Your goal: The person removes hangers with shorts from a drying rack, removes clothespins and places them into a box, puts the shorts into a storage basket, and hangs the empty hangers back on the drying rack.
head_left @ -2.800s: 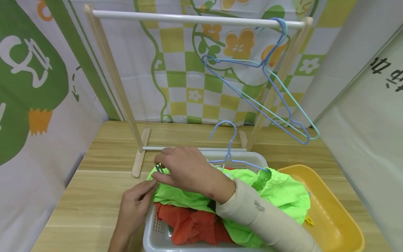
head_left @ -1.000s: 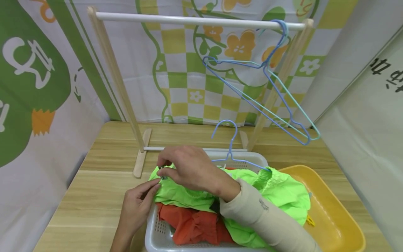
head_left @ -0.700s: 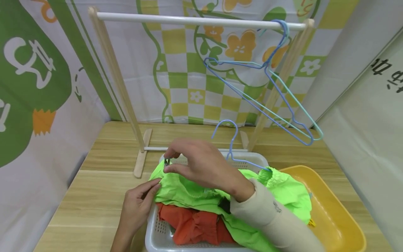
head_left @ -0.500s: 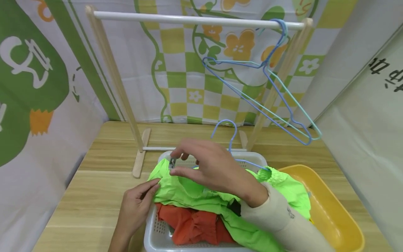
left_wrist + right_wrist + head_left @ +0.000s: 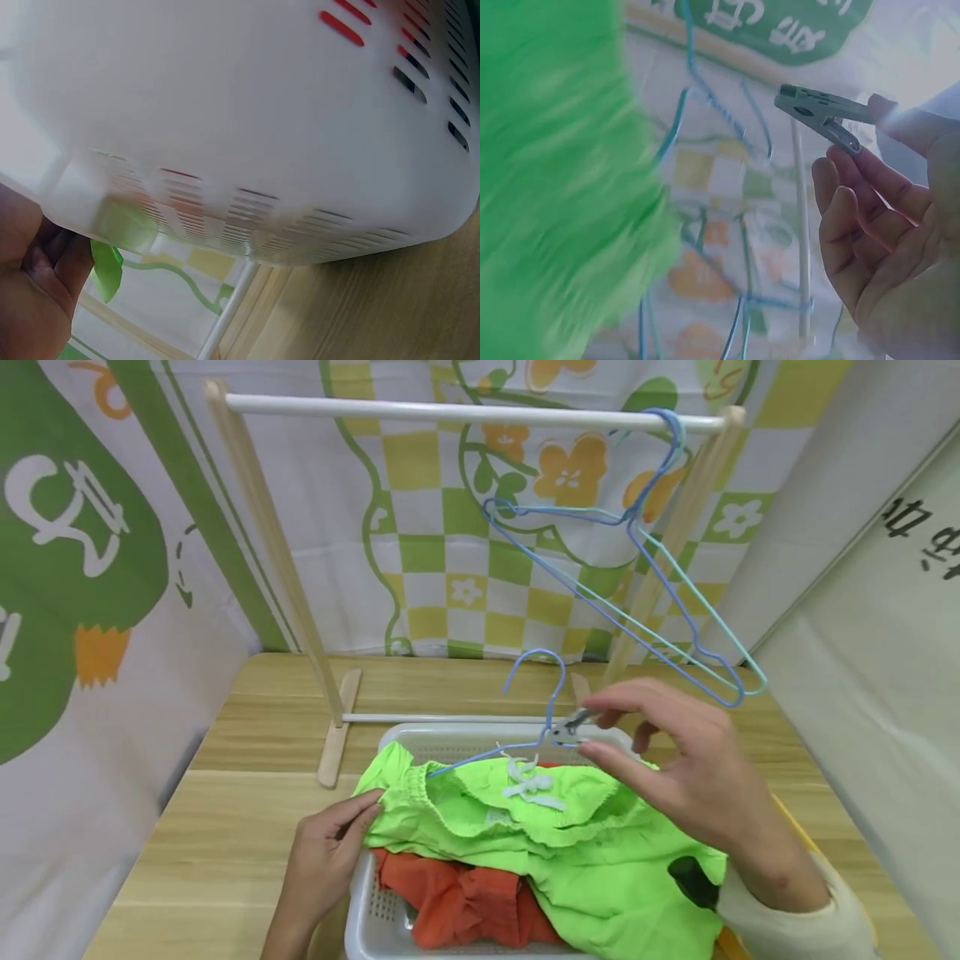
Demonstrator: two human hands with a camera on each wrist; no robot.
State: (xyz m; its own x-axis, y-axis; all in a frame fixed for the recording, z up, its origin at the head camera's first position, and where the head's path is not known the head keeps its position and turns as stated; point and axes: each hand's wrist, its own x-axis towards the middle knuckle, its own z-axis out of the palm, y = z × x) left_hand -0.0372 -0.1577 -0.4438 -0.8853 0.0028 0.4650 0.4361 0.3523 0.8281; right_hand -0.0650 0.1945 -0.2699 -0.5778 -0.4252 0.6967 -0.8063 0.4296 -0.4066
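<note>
Neon green shorts (image 5: 600, 868) with an elastic waist and white drawstring (image 5: 532, 785) lie over a pale grey basket (image 5: 362, 914). A blue hanger (image 5: 553, 693) runs into the waistband, its hook upright. My left hand (image 5: 324, 852) pinches the left end of the shorts between thumb and fingers; in the left wrist view a bit of green cloth (image 5: 107, 270) shows at the fingertips. My right hand (image 5: 682, 768), above the basket's right side, pinches a grey clothespin (image 5: 572, 727). The right wrist view shows this clothespin (image 5: 821, 112) between thumb and forefinger, clear of the cloth.
Orange-red cloth (image 5: 465, 902) lies in the basket under the shorts. A yellow tray (image 5: 795, 827) is mostly behind my right arm. Behind stands a wooden rack with a white rod (image 5: 450, 412); blue and mint hangers (image 5: 660, 568) hang at its right end.
My right hand has moved from the left end of the waistband to the right, carrying the clothespin. This uncovers the drawstring and waist opening. My left hand stays at the left end.
</note>
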